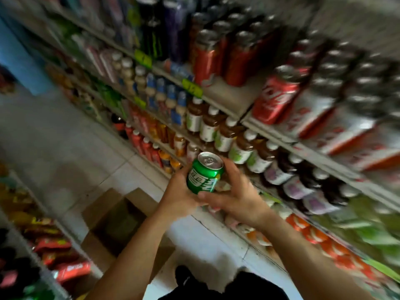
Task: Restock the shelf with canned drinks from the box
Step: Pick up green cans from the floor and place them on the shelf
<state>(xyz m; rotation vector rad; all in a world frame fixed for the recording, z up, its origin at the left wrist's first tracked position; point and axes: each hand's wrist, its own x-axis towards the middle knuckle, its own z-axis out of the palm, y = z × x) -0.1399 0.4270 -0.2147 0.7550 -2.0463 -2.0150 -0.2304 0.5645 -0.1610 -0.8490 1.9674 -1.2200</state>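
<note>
Carrying stock was the step in hand, judged from the head view; a green can point(205, 173) stood upright between both hands, clear of the shelf point(227, 109) and above the open box point(112, 221) on the floor; the left hand point(180, 194) and right hand point(234, 194) were each curled around it; next, a free slot among the red cans point(275, 98) would need choosing.

Both hands, left point(179, 194) and right point(234, 197), hold a green can point(204, 173) before the drinks shelf point(225, 109).
</note>
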